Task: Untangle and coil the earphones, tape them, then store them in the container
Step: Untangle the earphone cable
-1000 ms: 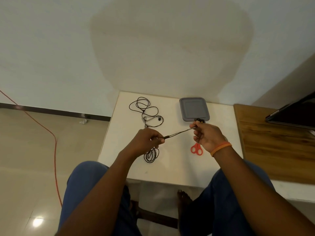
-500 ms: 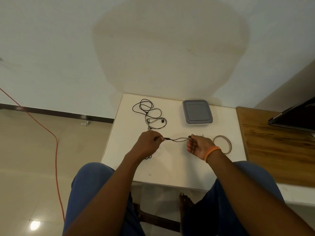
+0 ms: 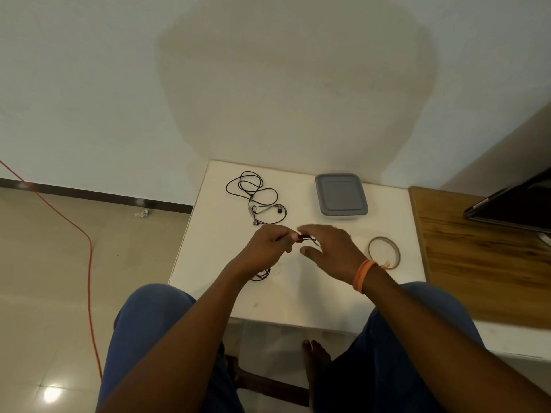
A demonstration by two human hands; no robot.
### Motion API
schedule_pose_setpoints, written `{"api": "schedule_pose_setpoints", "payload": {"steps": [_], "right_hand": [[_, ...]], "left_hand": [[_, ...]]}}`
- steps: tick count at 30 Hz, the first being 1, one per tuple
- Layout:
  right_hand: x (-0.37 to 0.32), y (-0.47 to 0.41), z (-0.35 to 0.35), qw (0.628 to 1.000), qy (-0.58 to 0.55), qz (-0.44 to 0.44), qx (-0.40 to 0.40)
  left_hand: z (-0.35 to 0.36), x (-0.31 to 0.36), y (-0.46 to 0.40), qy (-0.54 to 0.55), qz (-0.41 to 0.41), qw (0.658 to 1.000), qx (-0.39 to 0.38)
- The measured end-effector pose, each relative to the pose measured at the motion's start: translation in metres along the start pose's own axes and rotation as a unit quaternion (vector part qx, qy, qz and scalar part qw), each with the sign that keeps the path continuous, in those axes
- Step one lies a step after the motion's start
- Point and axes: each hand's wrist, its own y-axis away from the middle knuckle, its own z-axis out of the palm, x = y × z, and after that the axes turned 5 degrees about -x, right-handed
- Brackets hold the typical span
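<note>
Coiling 1 earphone cable [image 3: 307,238] above tabletop [image 3: 328,290].
Left hand [image 3: 269,244] pinches cable; right hand [image 3: 328,248] spread wide beside it. Thin, limp, light: grip near plug, likely tangles.

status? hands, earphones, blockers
Left hand pinching earphone cable; right hand open, blurred beside it. Second earphones tangled on table. Container lidded. No blockers.
</note>
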Motion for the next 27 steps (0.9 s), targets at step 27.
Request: {"api": "schedule_pose_setpoints", "payload": {"steps": [27], "right_hand": [[0.000,-0.018,0.022,0.978,0.129,-0.123,0.109]], "left_hand": [[-0.022,-0.005,-0.005,-0.128,0.030,0.991,-0.005]]}}
